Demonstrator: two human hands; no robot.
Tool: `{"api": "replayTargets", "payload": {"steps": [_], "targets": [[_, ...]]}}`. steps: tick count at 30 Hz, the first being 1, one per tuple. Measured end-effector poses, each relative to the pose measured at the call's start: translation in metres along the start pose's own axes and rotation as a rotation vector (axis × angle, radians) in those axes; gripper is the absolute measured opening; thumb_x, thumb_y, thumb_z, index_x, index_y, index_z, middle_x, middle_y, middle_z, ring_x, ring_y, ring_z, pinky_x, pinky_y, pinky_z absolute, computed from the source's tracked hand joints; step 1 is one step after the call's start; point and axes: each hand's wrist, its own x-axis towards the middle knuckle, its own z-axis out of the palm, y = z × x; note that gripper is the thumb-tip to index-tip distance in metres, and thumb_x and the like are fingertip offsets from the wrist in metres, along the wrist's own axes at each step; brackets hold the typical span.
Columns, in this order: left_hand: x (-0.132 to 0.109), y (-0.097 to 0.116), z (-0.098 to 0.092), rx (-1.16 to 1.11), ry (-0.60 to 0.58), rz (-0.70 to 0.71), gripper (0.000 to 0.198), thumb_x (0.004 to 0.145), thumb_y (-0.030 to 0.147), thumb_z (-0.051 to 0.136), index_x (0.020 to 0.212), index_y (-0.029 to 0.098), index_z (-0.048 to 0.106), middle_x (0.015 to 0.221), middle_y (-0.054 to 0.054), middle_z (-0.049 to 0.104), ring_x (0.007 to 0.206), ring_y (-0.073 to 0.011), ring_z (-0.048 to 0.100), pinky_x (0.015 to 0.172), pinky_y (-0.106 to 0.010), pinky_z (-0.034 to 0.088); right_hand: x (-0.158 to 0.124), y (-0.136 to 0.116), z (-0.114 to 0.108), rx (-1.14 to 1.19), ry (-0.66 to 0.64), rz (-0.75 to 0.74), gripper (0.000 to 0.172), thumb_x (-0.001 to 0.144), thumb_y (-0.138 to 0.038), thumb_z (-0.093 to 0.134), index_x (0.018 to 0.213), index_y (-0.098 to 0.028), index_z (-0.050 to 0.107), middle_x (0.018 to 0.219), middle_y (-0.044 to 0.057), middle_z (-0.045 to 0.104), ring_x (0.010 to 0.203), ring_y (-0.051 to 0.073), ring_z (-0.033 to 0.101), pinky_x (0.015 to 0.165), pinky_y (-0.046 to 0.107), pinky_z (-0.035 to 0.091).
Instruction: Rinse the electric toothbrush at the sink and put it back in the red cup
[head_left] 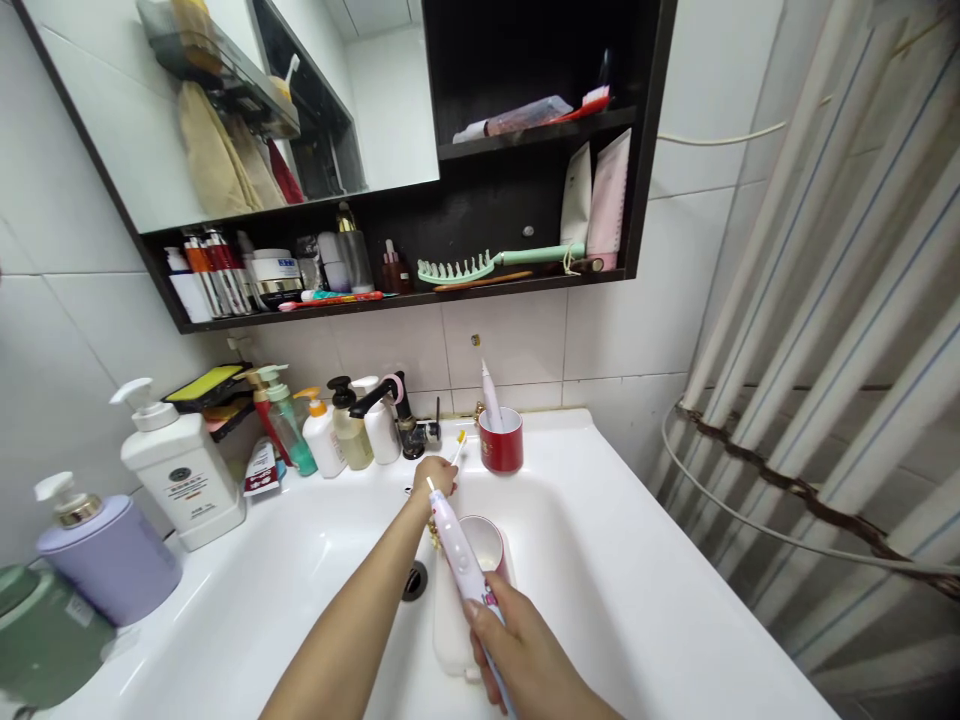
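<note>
My left hand (pixel 437 474) reaches across the basin to its back edge. Between its fingers is a small white toothbrush head (pixel 460 440) with yellow bristles. My right hand (pixel 517 640) is wrapped round a pale lavender electric toothbrush handle (pixel 459 550), whose bare metal shaft points up and away. Beyond the left hand, a red cup (pixel 501 452) stands on the sink's back ledge with another electric toothbrush (pixel 490 395) upright in it. Partly hidden behind the handle, a second cup (pixel 481 535), white inside, rests in the basin on a white flat item (pixel 452 635).
A black faucet (pixel 405 410) rises behind the basin (pixel 300 600), left of the red cup. Pump bottles (pixel 184 475) line the left ledge. Overhead hangs a dark cabinet (pixel 480 210) holding a green hairbrush (pixel 457 270) and tubes. White pipes (pixel 787 300) run along the right.
</note>
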Motion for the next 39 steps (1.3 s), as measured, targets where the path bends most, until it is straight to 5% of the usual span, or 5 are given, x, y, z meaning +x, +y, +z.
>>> {"api": "replayTargets", "payload": {"steps": [5,8,10,31,39], "targets": [[-0.047,-0.006,-0.044,-0.483,-0.009,-0.176,0.013,0.067,0.025,0.046,0.060,0.014,0.043,0.060,-0.004,0.055,0.055,-0.0100,0.054,0.050,-0.019,0.041,0.000,0.009,0.004,-0.006,-0.062,0.014,0.020,0.072,-0.037,0.031,0.073,-0.018,0.035,0.048,-0.008,0.038,0.029,0.002,0.032,0.028,0.015,0.024],[-0.065,-0.008,-0.055,-0.922,-0.040,-0.314,0.015,0.063,0.025,0.053,0.061,0.012,0.045,0.057,-0.003,0.055,0.051,-0.0092,0.054,0.047,-0.018,0.042,-0.002,0.014,0.009,-0.013,-0.109,0.023,0.022,0.071,-0.039,0.033,0.066,-0.018,0.032,0.047,-0.008,0.038,0.029,0.002,0.032,0.029,0.015,0.025],[-0.071,-0.009,-0.054,-1.015,-0.062,-0.331,0.016,0.061,0.025,0.055,0.060,0.012,0.045,0.054,-0.002,0.055,0.048,-0.0093,0.054,0.045,-0.018,0.042,-0.003,0.015,0.011,0.005,-0.134,0.042,0.024,0.070,-0.041,0.034,0.065,-0.018,0.031,0.047,-0.008,0.038,0.029,0.002,0.032,0.029,0.015,0.024],[-0.073,-0.009,-0.040,-1.092,0.041,-0.283,0.017,0.062,0.025,0.054,0.061,0.012,0.042,0.049,0.000,0.051,0.043,-0.0078,0.051,0.043,-0.018,0.041,-0.003,0.014,0.014,0.021,-0.105,0.071,0.026,0.070,-0.043,0.034,0.068,-0.018,0.033,0.050,-0.007,0.039,0.030,0.001,0.032,0.029,0.015,0.025],[-0.072,-0.013,-0.037,-0.954,0.028,-0.240,0.018,0.062,0.026,0.054,0.060,0.014,0.041,0.048,0.000,0.052,0.041,-0.0087,0.051,0.044,-0.020,0.040,-0.002,0.011,0.013,0.044,-0.091,0.100,0.026,0.070,-0.044,0.034,0.065,-0.018,0.031,0.050,-0.008,0.039,0.030,0.001,0.032,0.029,0.015,0.025]]}}
